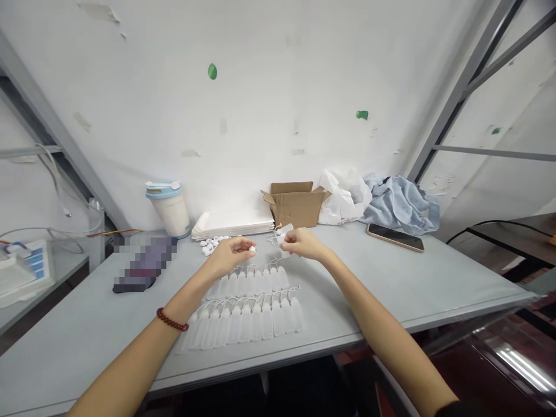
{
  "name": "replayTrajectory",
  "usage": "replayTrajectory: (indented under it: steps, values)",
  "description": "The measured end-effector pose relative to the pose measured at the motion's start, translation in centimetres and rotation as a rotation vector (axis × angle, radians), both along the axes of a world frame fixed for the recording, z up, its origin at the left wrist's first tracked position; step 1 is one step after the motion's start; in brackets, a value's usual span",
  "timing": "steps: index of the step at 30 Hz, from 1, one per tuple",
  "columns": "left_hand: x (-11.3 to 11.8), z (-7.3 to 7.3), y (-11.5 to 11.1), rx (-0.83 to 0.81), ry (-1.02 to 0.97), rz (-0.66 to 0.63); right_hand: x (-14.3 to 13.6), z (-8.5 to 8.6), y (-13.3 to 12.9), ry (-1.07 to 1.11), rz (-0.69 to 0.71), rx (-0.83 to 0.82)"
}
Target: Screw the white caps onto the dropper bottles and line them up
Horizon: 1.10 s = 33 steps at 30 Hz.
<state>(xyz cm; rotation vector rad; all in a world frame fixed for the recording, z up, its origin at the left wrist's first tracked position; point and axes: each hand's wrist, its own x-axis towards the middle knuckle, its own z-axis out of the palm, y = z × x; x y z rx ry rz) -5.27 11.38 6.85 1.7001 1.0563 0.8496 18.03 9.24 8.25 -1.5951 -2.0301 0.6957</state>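
My left hand (232, 255), palm turned inward, pinches a small white piece (252, 248) between thumb and fingertips. Behind it lies a pile of similar small white pieces (210, 245). Across a short gap, my right hand (304, 244) grips a translucent white tag (284, 230); the fingers hide part of it. Below both hands, several flat translucent tags with white looped cords lie side by side in two rows, a back row (249, 284) and a front row (245, 324).
A stack of white envelopes or trays (234, 221), an open cardboard box (297, 207), a white plastic bag (345, 197) and a blue cloth (402, 202) line the wall. A lidded cup (170, 211) and a dark pouch (147, 266) are left; a phone (395, 237) lies right.
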Motion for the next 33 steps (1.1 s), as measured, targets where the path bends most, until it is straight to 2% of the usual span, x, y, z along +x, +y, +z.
replayTrajectory:
  steps: [3,6,11,17,23,29,33]
  values:
    - [0.3,0.2,-0.3,-0.08,-0.159,-0.002,-1.4,-0.4,-0.2,0.086,-0.053,0.188]
    - [0.5,0.1,-0.2,-0.123,-0.302,-0.006,-2.5,-0.9,-0.4,0.259,-0.001,0.255]
    - [0.8,0.0,-0.3,-0.237,-0.432,0.012,-3.4,-1.6,-0.8,0.434,0.106,0.134]
    - [0.9,0.5,-1.0,-0.208,-0.505,-0.062,-4.0,-1.4,-1.5,0.542,0.165,0.014]
    - [0.8,0.9,-1.3,-0.205,-0.493,-0.1,-4.6,-1.4,-1.8,0.521,0.228,-0.003]
    - [0.8,0.8,-1.4,-0.121,-0.404,-0.096,-4.6,-1.5,-1.6,0.364,0.202,0.121]
    - [0.7,0.9,-1.5,-0.043,-0.325,-0.111,-4.3,-1.4,-1.6,0.383,0.224,0.066]
